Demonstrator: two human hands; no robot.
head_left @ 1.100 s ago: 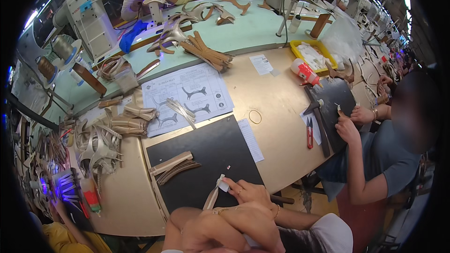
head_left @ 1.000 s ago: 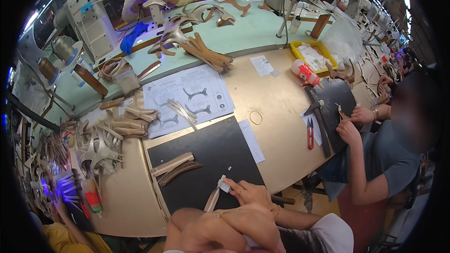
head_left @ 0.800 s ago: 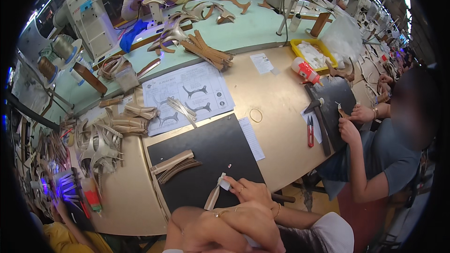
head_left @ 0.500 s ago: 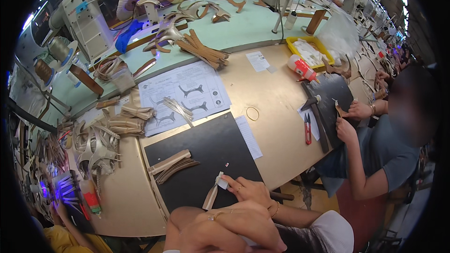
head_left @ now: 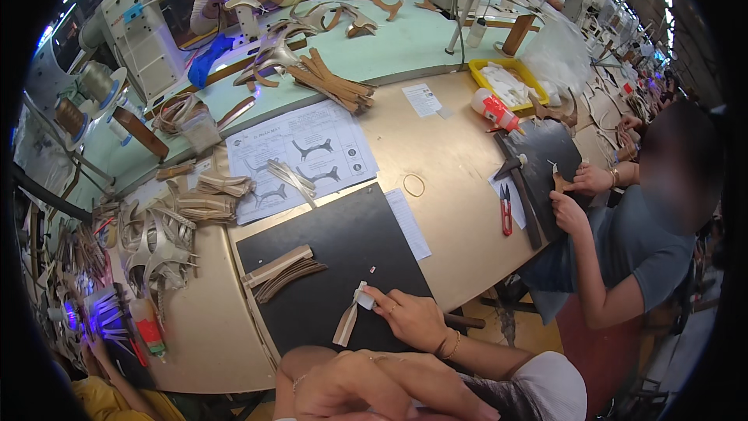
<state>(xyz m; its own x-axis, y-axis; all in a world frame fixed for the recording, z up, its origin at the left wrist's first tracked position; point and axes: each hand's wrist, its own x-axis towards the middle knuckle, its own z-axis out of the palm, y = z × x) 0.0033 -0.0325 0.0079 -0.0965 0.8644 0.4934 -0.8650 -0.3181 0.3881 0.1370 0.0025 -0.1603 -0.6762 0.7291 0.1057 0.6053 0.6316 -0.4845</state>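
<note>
My strip (head_left: 344, 327) is over the black mat (head_left: 335, 226), a white tab (head_left: 363, 300) at its far end. My right grip (head_left: 413, 318) has fingers on the tab; pinching or merely pressing, I cannot tell, nor whether my left grip (head_left: 354, 384) is closed. Work appears under way on this strip; the pile (head_left: 284, 271) leftward is unhandled, completion undetermined.
</note>
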